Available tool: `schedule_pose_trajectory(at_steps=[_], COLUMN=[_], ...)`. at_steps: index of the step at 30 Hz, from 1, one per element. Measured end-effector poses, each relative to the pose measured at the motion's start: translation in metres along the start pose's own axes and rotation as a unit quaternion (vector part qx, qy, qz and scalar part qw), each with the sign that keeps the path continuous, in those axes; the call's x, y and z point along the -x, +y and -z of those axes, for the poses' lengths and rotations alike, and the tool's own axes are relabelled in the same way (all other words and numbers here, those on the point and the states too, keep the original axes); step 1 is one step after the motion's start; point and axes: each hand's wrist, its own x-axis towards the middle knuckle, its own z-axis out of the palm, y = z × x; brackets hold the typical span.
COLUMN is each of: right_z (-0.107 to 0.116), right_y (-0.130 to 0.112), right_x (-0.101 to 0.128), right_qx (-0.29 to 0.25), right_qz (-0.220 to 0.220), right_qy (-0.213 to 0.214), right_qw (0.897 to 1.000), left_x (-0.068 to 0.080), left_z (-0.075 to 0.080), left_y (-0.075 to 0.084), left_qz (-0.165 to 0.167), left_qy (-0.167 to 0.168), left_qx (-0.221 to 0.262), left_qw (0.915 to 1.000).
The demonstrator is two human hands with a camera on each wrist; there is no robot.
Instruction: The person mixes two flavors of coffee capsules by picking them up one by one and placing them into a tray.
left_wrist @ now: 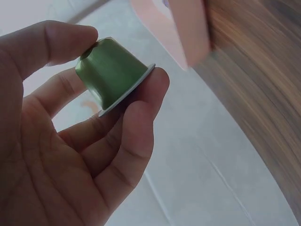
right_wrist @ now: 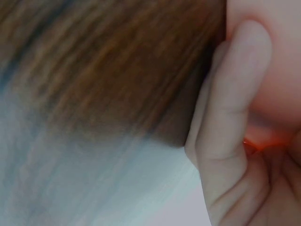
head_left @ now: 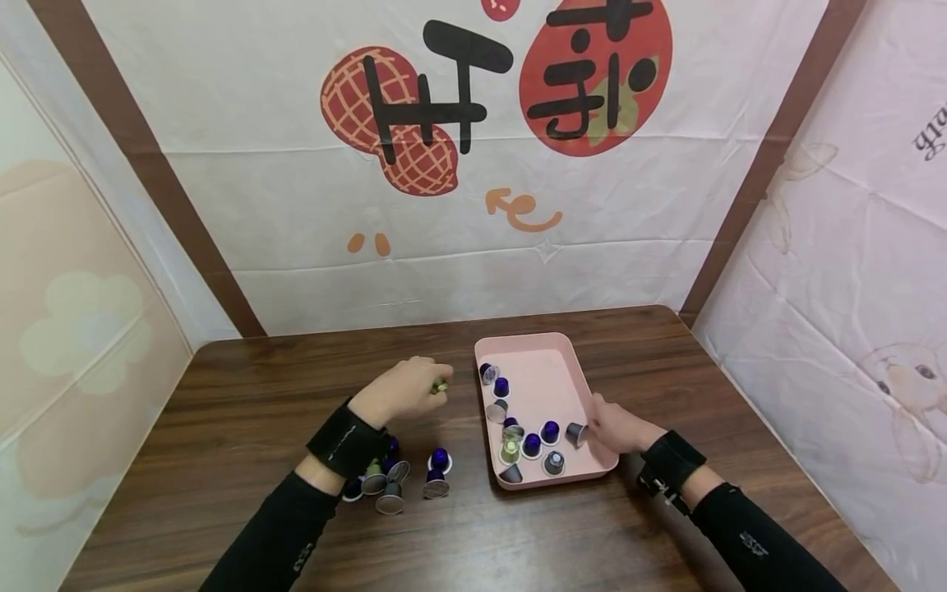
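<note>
In the head view my left hand [head_left: 407, 390] hovers over the table, left of a pink tray [head_left: 547, 349]. Thumb and fingers pinch a green coffee capsule [left_wrist: 113, 73], its silver rim facing the fingers in the left wrist view. My right hand [head_left: 621, 424] grips the tray's right wall; the right wrist view shows its fingers [right_wrist: 230, 103] along the pink side. Inside the tray, coffee capsules lie mostly along the left and near sides, among them a green capsule [head_left: 510, 450], a blue capsule [head_left: 550, 432] and a grey capsule [head_left: 576, 433] beside the right hand.
Below the left wrist, several loose capsules [head_left: 390, 498] lie clustered on the wooden table [head_left: 296, 386]. Two more, including a blue capsule [head_left: 440, 459], lie between that cluster and the tray. A printed white cloth [head_left: 296, 230] hangs behind the table's far edge.
</note>
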Motion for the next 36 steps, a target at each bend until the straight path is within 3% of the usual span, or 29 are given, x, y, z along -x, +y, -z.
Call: schedule_pose_trajectory(at_steps=[8,16,23,36], right_z=[-0.001,-0.003,-0.003,-0.001], right_y=[-0.003,0.001,0.002,0.001], right_x=[0.0,0.001,-0.001,0.001], right_qx=[-0.005,0.014,0.016,0.015], right_qz=[0.0,0.01,0.006,0.004], right_qy=[-0.004,0.009,0.005,0.012], right_qw=[1.0,1.0,1.0,1.0], left_x=[-0.033,-0.054,-0.071,-0.095], left_z=[-0.011,-0.025,-0.035,-0.049], left_y=[0.03,0.046,0.058,0.079], left_qz=[-0.055,-0.046,-0.079,-0.074], left_qy=[-0.02,-0.047,-0.046,-0.072], left_qx=[0.003,0.023,-0.016,-0.038], left_qw=[0.9983,0.9976,0.9957,0.9939])
